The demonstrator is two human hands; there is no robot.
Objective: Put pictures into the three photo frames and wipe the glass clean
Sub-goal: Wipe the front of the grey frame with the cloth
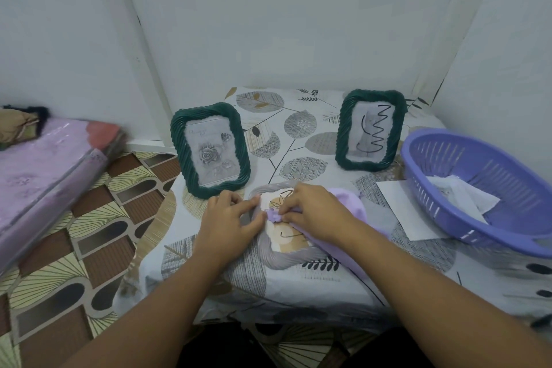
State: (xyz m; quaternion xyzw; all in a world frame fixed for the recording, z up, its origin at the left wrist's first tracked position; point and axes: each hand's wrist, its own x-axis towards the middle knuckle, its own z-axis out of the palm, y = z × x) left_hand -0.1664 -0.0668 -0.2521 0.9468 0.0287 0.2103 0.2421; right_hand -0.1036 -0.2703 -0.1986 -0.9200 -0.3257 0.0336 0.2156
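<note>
A grey frame (270, 254) lies flat on the low table, with a picture showing under its glass. My left hand (227, 224) rests flat on the frame's left side and holds it down. My right hand (313, 212) is closed on a lilac cloth (349, 206), pressing a bunched end of it on the glass. Two dark green frames stand upright behind. The left green frame (210, 149) holds a rose picture. The right green frame (370, 130) holds a picture with black scribbles across it.
A purple plastic basket (478, 188) with white paper in it sits at the table's right edge. A white sheet (400, 206) lies beside it. A pink mattress (38, 176) lies on the patterned floor at left. White walls close off the back.
</note>
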